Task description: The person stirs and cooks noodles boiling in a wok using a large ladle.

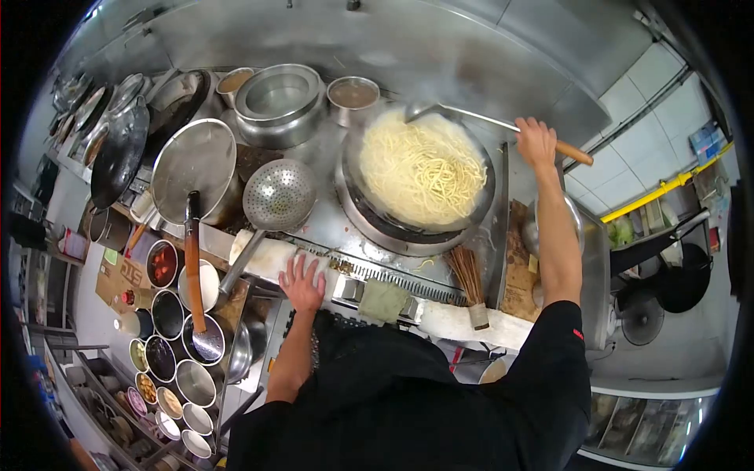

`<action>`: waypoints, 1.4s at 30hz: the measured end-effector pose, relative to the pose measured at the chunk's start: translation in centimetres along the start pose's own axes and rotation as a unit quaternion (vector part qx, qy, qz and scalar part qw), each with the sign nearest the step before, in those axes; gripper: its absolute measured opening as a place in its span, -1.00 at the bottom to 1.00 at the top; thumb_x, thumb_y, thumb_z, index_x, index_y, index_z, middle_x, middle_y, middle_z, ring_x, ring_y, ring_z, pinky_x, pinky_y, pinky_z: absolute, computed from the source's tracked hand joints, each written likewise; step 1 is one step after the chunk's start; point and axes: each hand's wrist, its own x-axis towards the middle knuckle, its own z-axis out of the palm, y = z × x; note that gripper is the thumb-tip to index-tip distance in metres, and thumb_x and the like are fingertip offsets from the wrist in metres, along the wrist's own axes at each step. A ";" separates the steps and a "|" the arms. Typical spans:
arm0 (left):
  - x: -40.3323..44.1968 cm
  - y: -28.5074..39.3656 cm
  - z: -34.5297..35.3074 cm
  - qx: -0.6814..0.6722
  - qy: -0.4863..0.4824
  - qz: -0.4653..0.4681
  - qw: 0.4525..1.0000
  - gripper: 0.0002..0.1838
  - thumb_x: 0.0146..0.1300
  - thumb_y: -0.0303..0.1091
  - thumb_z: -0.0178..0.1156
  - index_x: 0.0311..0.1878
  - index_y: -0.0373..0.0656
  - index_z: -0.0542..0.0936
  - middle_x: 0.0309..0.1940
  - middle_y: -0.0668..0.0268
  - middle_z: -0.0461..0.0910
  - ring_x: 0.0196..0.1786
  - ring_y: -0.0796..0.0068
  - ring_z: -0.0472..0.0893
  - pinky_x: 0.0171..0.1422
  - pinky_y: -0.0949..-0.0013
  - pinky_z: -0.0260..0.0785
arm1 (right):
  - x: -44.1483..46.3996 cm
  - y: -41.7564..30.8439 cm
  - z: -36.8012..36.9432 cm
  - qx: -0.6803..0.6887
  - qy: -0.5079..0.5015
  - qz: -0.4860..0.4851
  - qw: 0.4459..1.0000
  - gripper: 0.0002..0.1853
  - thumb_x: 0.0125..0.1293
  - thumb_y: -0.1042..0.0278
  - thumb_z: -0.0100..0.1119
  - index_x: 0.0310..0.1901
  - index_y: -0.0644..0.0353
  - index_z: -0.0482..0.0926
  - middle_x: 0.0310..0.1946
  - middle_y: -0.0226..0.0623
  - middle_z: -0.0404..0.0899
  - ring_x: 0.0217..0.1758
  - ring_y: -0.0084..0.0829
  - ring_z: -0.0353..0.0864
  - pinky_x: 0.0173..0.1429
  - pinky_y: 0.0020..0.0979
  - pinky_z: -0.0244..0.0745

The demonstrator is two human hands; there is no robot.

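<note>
A large wok (488, 169) on the stove holds a heap of pale noodles (424, 165), with steam rising over it. My right hand (537, 143) is closed round the long-handled ladle (487, 119) near its wooden grip, and the ladle's bowl rests at the far edge of the noodles. With its fingers spread, my left hand (302, 282) lies on the front ledge of the stove, left of the wok. Just beyond it is a perforated strainer (279, 195), its handle slanting down to the left.
A bamboo brush (470, 282) and a folded cloth (383, 301) lie along the front edge. A round mesh sieve (194, 169), a steel pot (280, 106) and several ingredient containers (195, 382) stand to the left. Black woks (683, 279) are at the far right.
</note>
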 end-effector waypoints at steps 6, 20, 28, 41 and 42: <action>-0.2 0.2 -0.4 -0.004 -0.001 0.005 1.000 -0.61 0.20 -0.06 0.24 0.12 0.28 0.63 0.35 0.43 0.42 0.51 0.22 0.21 0.53 -0.17 -0.14 | -4.2 0.7 3.5 0.059 -0.240 0.136 0.959 -0.70 0.23 0.13 0.31 -0.05 0.01 0.62 -0.09 -0.22 0.67 0.02 -0.08 0.64 0.01 -0.03 0.53; 0.0 0.3 -0.5 -0.019 -0.008 0.003 1.000 -0.62 0.19 -0.08 0.27 0.11 0.26 0.64 0.36 0.43 0.42 0.52 0.20 0.20 0.52 -0.21 -0.15 | -6.3 3.3 -1.7 0.183 -0.361 0.072 0.912 -0.64 0.13 0.10 0.42 -0.20 0.24 0.70 -0.19 0.01 0.67 -0.07 -0.02 0.66 0.04 -0.12 0.54; -0.1 0.0 -0.3 -0.013 -0.020 -0.001 1.000 -0.60 0.19 -0.07 0.27 0.13 0.26 0.63 0.38 0.42 0.39 0.53 0.20 0.17 0.53 -0.21 -0.17 | -2.6 2.7 -8.7 0.065 -0.341 0.039 0.937 -0.69 0.12 0.17 0.43 -0.17 0.17 0.69 -0.12 -0.07 0.68 0.02 -0.03 0.65 0.10 -0.10 0.53; -0.1 0.5 -0.7 0.005 -0.021 0.005 1.000 -0.60 0.20 -0.07 0.24 0.14 0.28 0.62 0.36 0.43 0.41 0.51 0.21 0.21 0.51 -0.20 -0.14 | -0.5 2.0 -13.5 0.027 -0.248 0.037 0.968 -0.76 0.11 0.26 0.39 -0.19 0.13 0.69 -0.27 -0.14 0.70 -0.11 -0.04 0.68 -0.02 -0.07 0.54; 0.1 0.6 -0.7 0.008 -0.025 0.001 1.000 -0.59 0.20 -0.07 0.25 0.15 0.29 0.62 0.37 0.43 0.41 0.51 0.21 0.21 0.51 -0.21 -0.13 | -0.2 2.0 -13.1 0.028 -0.245 0.038 0.968 -0.76 0.11 0.26 0.39 -0.19 0.13 0.69 -0.27 -0.14 0.70 -0.11 -0.04 0.68 -0.02 -0.07 0.54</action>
